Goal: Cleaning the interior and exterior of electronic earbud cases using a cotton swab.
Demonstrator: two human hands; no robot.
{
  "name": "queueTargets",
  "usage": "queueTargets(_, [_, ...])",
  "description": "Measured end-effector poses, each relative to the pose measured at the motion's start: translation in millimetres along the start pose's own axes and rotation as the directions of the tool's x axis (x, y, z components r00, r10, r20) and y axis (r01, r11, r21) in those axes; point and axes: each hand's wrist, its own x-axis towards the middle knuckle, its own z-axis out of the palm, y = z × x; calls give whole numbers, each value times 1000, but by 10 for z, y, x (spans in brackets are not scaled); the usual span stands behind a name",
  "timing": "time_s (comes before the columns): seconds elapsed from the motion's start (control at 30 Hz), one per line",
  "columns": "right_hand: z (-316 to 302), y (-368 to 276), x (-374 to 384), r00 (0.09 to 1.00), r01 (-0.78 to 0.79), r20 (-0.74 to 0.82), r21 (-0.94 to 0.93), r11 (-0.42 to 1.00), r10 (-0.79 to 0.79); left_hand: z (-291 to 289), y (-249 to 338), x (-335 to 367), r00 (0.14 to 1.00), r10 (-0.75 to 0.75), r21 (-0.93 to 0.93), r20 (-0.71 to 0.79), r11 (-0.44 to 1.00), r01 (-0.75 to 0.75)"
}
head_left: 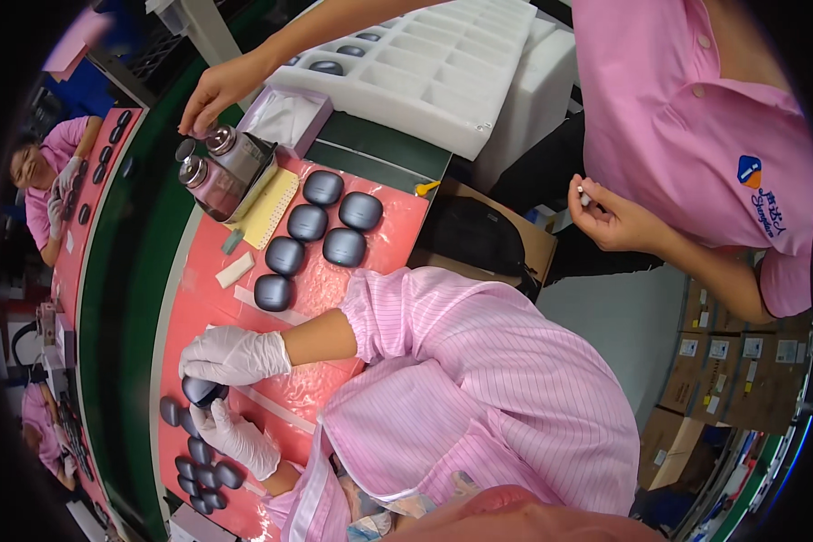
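Both my hands wear white gloves and meet on one dark blue-grey rounded case (200, 390), the size of an earbud charging case. My right hand (237, 354) closes over its upper side, fingers bent around it. My left hand (237, 438) grips its lower edge with fingertips and thumb. The gloves hide part of the case. Above my right hand, several similar glossy cases (307, 222) lie in loose rows on the pink mat (379, 239). Below and beside my left hand lie several smaller-looking dark cases or case parts (205, 476), grouped closely.
A co-worker's hand (221, 90) reaches to two metal-topped bottles (212, 185) in a holder; the other hand (605, 217) pinches a small white piece. Nearby are a yellow pad (271, 210), a white block (235, 270), a lilac box (289, 117) and a white foam tray (425, 68).
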Motion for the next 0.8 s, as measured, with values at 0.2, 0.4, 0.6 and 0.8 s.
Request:
queueTargets(0.2, [106, 216, 30, 1000, 16, -19, 14, 1000, -16, 42, -11, 34, 1000, 6, -83, 25, 997, -4])
queueTargets(0.4, [13, -33, 38, 995, -96, 15, 31, 995, 96, 14, -100, 87, 999, 2, -129, 54, 992, 5])
queueTargets(0.6, [26, 2, 25, 994, -85, 65, -25, 996, 86, 69, -194, 155, 999, -18, -117, 38, 993, 23])
queueTargets(0.8, [108, 236, 137, 974, -206, 99, 3, 979, 204, 95, -212, 145, 997, 36, 21, 67, 999, -38])
